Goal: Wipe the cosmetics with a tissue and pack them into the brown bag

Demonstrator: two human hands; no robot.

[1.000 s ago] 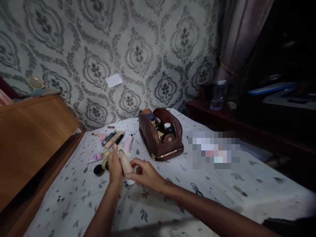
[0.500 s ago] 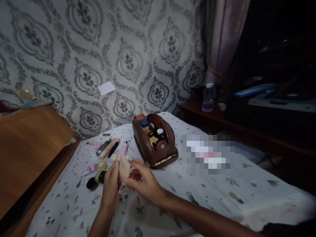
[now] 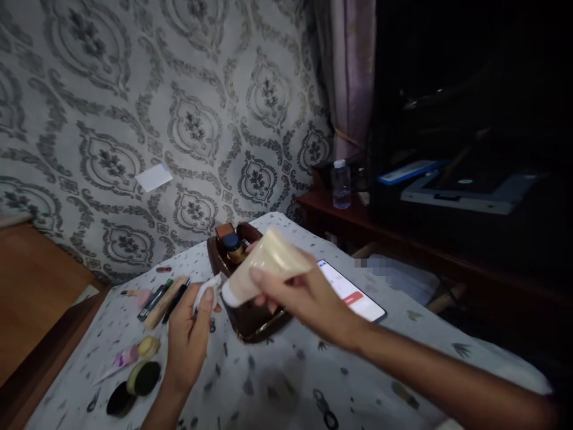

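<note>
My right hand (image 3: 308, 298) grips a cream-coloured squeeze tube (image 3: 264, 263) and holds it tilted, its white end toward the lower left. The tube is above the open brown toiletry bag (image 3: 250, 325) and hides much of it. A bottle with a dark blue cap (image 3: 233, 245) shows inside the bag. My left hand (image 3: 188, 334) is closed on a crumpled white wipe (image 3: 207, 294), close to the white end of the tube but apart from it.
Left on the patterned sheet lie a pink-and-purple tube (image 3: 125, 356), a yellow-lidded jar (image 3: 148, 346), dark-lidded jars (image 3: 145, 378) and slim cosmetic tubes (image 3: 165, 301). A lit phone (image 3: 353, 295) lies to the right. A clear bottle (image 3: 341, 185) stands on the dark red ledge.
My right hand has lifted the cream tube away from my left hand, up and right over the bag. The wipe stays in my left hand. The view has turned right.
</note>
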